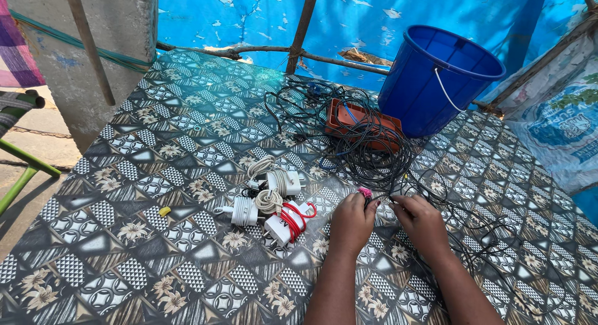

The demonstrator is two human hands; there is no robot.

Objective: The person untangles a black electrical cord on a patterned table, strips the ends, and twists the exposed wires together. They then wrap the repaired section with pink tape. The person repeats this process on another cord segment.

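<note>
Resting on a patterned tabletop [156,144], both hands work at the near edge of a tangle of black cables [367,144]. The left hand [352,222] is curled into a loose fist, its fingers pinched around a small pink piece [365,192] that pokes out just above the knuckles; what the piece belongs to cannot be told. The right hand [423,222] lies just beside it, fingers bent down and closed narrowly onto a thin black strand of the tangle, fingertips pointing toward the left hand. The pink piece sits between the two hands, at the top of the left fist, touching the cable loops behind it.

Just left of the left hand lies a cluster of white chargers [271,206], each with its cord wound around the body, one bound with a red cable [296,220]. A small yellow bit [164,211] lies alone farther left. Beyond the hands the cable tangle spreads over the far side of the table and over an orange-brown box [367,120], with a blue bucket [436,82] standing right behind it against the blue tarp [249,16]. Loops of wire also trail past the right forearm.

The pink piece points up and away from the person; it is too small to make out a long axis.
</note>
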